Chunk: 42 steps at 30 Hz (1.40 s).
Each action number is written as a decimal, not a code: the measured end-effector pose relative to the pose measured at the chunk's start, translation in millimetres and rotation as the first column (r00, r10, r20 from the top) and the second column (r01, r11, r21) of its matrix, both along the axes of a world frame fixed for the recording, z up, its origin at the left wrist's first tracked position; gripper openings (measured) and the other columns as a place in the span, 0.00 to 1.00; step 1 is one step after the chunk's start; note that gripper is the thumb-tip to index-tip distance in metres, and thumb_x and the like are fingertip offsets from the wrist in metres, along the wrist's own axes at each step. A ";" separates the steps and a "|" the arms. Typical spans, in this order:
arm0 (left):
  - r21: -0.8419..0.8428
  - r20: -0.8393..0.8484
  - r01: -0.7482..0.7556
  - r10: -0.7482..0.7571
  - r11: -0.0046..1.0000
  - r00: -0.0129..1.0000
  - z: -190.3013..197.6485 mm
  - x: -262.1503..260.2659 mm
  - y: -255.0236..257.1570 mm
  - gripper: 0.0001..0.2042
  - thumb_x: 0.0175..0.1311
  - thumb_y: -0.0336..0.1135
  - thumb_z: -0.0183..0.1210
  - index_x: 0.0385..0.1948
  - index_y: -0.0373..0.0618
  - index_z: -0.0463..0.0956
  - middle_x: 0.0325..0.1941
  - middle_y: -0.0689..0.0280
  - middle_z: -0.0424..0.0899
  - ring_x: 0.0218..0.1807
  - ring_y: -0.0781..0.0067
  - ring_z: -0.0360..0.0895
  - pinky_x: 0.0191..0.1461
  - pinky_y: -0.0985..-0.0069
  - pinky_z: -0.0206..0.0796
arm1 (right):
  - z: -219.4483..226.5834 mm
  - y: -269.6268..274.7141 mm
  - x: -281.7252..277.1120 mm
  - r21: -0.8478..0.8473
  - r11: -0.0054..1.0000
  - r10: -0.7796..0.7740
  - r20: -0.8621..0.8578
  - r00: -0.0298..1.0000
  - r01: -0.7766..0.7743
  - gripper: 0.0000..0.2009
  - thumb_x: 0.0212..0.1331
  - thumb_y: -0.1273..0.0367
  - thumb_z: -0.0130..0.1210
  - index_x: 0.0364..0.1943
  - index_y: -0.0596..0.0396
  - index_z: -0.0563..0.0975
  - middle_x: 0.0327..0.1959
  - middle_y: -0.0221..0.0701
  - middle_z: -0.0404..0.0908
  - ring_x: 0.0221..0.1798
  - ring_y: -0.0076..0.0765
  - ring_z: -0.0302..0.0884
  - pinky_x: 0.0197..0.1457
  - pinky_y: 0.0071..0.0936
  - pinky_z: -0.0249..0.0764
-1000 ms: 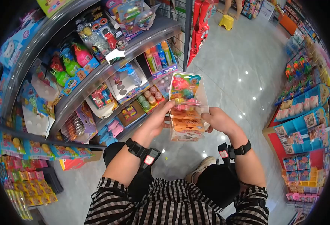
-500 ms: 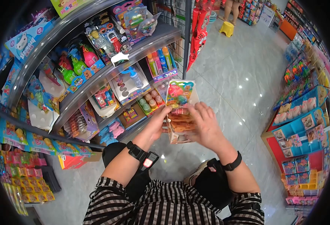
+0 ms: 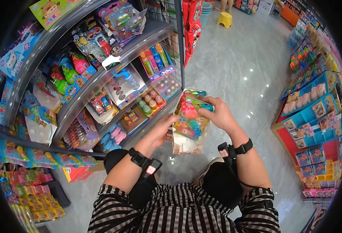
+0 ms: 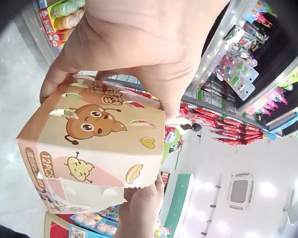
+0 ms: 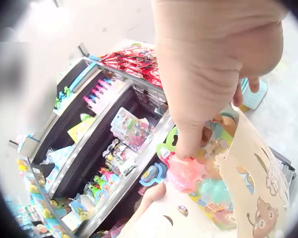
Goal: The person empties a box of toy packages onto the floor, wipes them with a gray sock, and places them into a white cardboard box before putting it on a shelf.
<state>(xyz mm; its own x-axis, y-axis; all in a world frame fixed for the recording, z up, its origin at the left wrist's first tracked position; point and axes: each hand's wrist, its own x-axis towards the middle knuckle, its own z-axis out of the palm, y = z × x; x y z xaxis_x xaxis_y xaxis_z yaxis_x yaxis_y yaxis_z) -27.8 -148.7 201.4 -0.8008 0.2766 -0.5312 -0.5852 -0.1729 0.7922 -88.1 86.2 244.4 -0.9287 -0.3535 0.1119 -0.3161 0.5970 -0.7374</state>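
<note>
A pale cardboard display box (image 3: 182, 145) is held in front of the body; cartoon figures cover its side (image 4: 97, 121) in the left wrist view. My left hand (image 3: 161, 132) grips the box's left side, thumb at the rim. My right hand (image 3: 221, 114) pinches a colourful toy pack (image 3: 190, 116) by its upper right part, over the box's opening. In the right wrist view the thumb of my right hand (image 5: 203, 74) presses on the pack's pink piece (image 5: 185, 173). The pack's lower end lies at the box's inside; how deep it sits I cannot tell.
Curved shelves (image 3: 140, 48) of boxed toys stand at the left, close to my left hand. Red hanging packets (image 3: 192, 31) are ahead. A blue toy display (image 3: 314, 116) stands at the right, and a yellow stool (image 3: 225, 19) on the floor further off.
My right hand has moved from the box's side to the toy pack and now pinches it. The pack has come nearer and tilted over the box. My left hand keeps its grip.
</note>
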 end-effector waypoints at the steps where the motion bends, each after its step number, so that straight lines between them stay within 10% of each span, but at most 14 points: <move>1: -0.003 0.001 0.000 0.000 1.000 1.000 0.3 0.4 0.6 0.35 0.58 0.59 0.55 0.60 0.44 0.61 0.54 0.58 0.72 0.46 0.63 0.77 0.45 0.64 0.72 | -1.5 1.7 -1.9 0.047 0.999 -0.007 0.040 0.999 0.005 0.24 0.51 0.58 0.65 0.49 0.60 0.78 0.43 0.45 0.82 0.48 0.46 0.77 0.53 0.37 0.71; 10: 0.004 0.077 0.001 -0.001 1.000 0.997 1.1 5.1 11.8 0.36 0.56 0.64 0.53 0.59 0.46 0.63 0.53 0.61 0.72 0.48 0.63 0.75 0.45 0.62 0.71 | 4.9 2.0 0.6 -0.014 0.999 0.031 0.125 0.992 -0.030 0.26 0.51 0.56 0.63 0.50 0.60 0.78 0.42 0.49 0.82 0.45 0.54 0.80 0.50 0.39 0.75; 21: 0.013 0.109 -0.076 0.074 0.997 0.991 5.9 1.3 15.2 0.39 0.58 0.68 0.48 0.65 0.51 0.58 0.60 0.61 0.68 0.52 0.61 0.73 0.47 0.61 0.68 | 20.0 -22.1 20.0 -0.014 1.000 -0.018 -0.415 0.910 0.014 0.22 0.45 0.73 0.62 0.49 0.57 0.75 0.46 0.42 0.76 0.50 0.51 0.69 0.55 0.40 0.67; 25: 0.034 0.109 -0.138 0.133 0.990 0.985 5.0 3.4 14.8 0.34 0.61 0.64 0.52 0.61 0.48 0.63 0.55 0.58 0.72 0.53 0.62 0.74 0.55 0.49 0.67 | 14.6 -21.8 17.9 -0.001 1.000 0.019 -0.390 0.921 -0.021 0.14 0.45 0.74 0.62 0.39 0.58 0.78 0.35 0.40 0.78 0.43 0.49 0.72 0.49 0.41 0.68; 29: 0.002 0.090 -0.028 0.028 1.000 0.996 6.7 4.3 14.3 0.41 0.58 0.68 0.51 0.65 0.47 0.56 0.61 0.61 0.66 0.51 0.65 0.73 0.48 0.63 0.68 | 17.0 -19.6 17.7 -0.006 0.999 -0.037 -0.260 0.965 0.037 0.09 0.46 0.74 0.62 0.34 0.59 0.79 0.26 0.40 0.78 0.38 0.50 0.73 0.45 0.42 0.69; 42: -0.013 0.098 -0.041 0.042 0.999 0.994 7.3 4.2 14.9 0.39 0.55 0.68 0.52 0.64 0.53 0.57 0.56 0.59 0.66 0.52 0.60 0.69 0.50 0.57 0.67 | -28.0 0.2 -13.9 -0.098 0.990 -0.113 -0.094 0.989 0.104 0.09 0.48 0.70 0.61 0.34 0.59 0.79 0.29 0.42 0.78 0.34 0.48 0.76 0.41 0.38 0.71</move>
